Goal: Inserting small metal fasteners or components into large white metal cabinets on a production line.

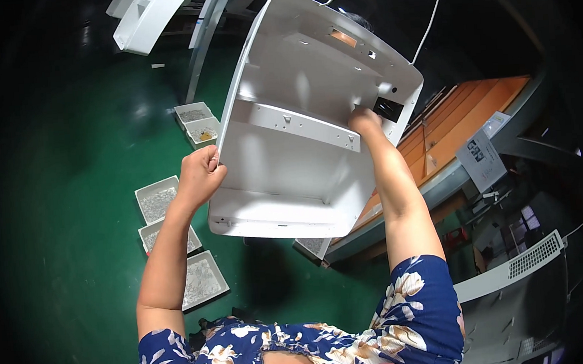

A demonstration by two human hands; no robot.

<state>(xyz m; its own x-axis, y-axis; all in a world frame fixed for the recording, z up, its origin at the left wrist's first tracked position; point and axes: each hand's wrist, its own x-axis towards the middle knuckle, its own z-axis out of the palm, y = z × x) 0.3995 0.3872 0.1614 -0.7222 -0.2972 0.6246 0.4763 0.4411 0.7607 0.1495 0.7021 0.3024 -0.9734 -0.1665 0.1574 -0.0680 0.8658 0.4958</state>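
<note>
A large white plastic housing (283,162), hollow side toward me, hangs tilted in front of me. A crossbar (295,125) with small clips runs across its inside. My left hand (202,175) is closed on the housing's left edge, fingers curled at the rim. Inside the housing, my right hand (366,121) is closed near the right end of the crossbar, beside a dark rectangular opening (388,108). It is slightly blurred, and whatever its fingers hold is hidden.
White lines (430,20) run up from the housing's top edge. On the green floor (98,194) at left stand several bins (204,281) of small parts. An orange-topped bench (461,118) and a hanging sheet (482,163) are at right. Another white part (536,257) hangs lower right.
</note>
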